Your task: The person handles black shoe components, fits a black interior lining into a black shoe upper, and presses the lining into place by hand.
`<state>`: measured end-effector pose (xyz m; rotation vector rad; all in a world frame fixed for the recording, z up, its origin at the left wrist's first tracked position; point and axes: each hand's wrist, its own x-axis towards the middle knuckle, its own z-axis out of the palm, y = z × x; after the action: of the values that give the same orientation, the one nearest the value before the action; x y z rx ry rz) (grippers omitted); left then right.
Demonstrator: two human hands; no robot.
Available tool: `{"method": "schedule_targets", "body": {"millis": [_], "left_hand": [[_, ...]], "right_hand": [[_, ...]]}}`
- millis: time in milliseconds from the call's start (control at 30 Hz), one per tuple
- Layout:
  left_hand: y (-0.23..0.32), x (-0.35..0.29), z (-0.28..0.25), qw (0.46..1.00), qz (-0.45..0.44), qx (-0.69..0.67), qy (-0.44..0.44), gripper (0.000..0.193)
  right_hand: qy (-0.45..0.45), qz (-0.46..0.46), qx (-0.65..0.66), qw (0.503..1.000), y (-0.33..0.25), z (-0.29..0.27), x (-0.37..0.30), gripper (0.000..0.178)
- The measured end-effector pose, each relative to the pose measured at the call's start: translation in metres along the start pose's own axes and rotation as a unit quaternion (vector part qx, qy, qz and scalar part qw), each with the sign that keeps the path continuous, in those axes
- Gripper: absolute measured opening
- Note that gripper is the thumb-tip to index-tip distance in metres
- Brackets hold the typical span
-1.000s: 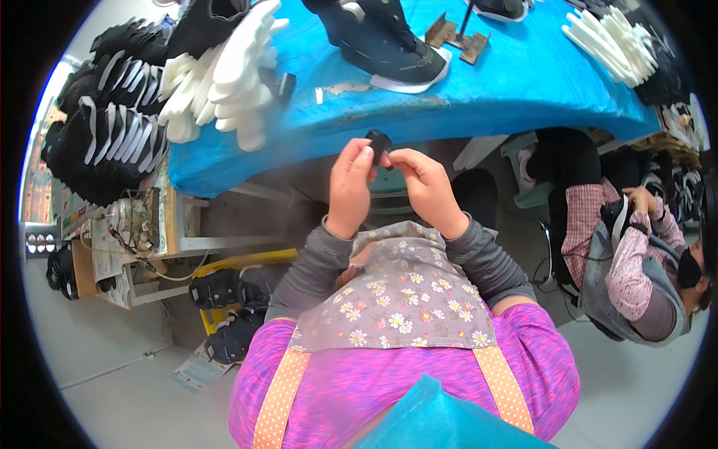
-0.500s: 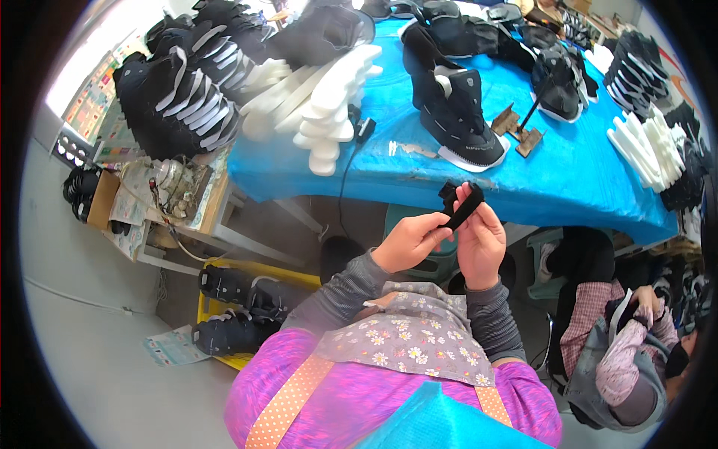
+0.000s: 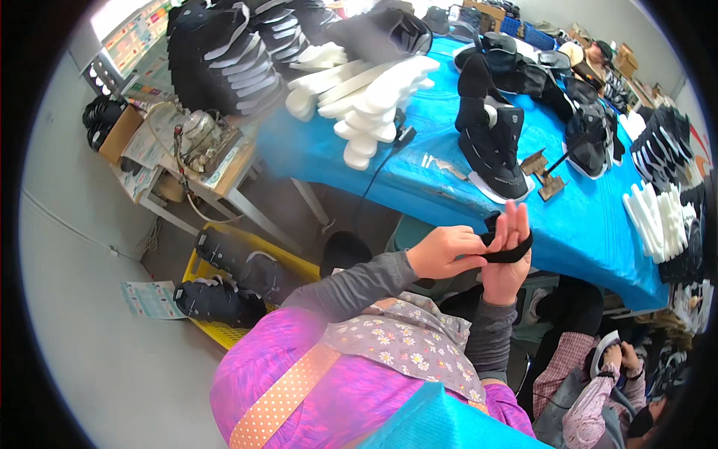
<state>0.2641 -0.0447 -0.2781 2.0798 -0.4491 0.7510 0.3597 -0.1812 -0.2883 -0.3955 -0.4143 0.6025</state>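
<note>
The left hand [image 3: 446, 253] pinches one end of a black fabric strap [image 3: 510, 254], which crosses the right hand [image 3: 507, 278], its fingers upright and slightly parted, just before the table [image 3: 587, 251] edge. A loose pinch could let the strap slide off those fingers and drop below the edge; reaching forward carelessly could bump the black high-top shoe [image 3: 490, 153] near that edge or the rusty metal stand [image 3: 551, 185] beside it. Leftward, bare blue covering gives room as far as the black cord [image 3: 380, 170].

Narrow black band [image 3: 510, 256]; curved across the right hand [image 3: 506, 278]
</note>
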Motion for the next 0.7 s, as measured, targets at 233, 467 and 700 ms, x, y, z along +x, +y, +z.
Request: {"method": "schedule_targets", "body": {"millis": [233,467,700], "left_hand": [[0.009,-0.011,0.021,0.990,-0.126,-0.017,0.056,0.020],[0.019,-0.016,0.030,0.994,-0.078,0.031,0.062,0.020],[-0.020,-0.013,0.017,0.999,0.000,-0.007,0.040,0.015]], "right_hand": [[-0.081,-0.018,-0.285,0.955,0.023,0.015,0.031,0.066],[-0.066,-0.125,-0.549,0.824,0.040,0.021,0.055,0.073],[-0.128,0.025,0.239,0.962,0.010,0.040,0.081,0.046]]}}
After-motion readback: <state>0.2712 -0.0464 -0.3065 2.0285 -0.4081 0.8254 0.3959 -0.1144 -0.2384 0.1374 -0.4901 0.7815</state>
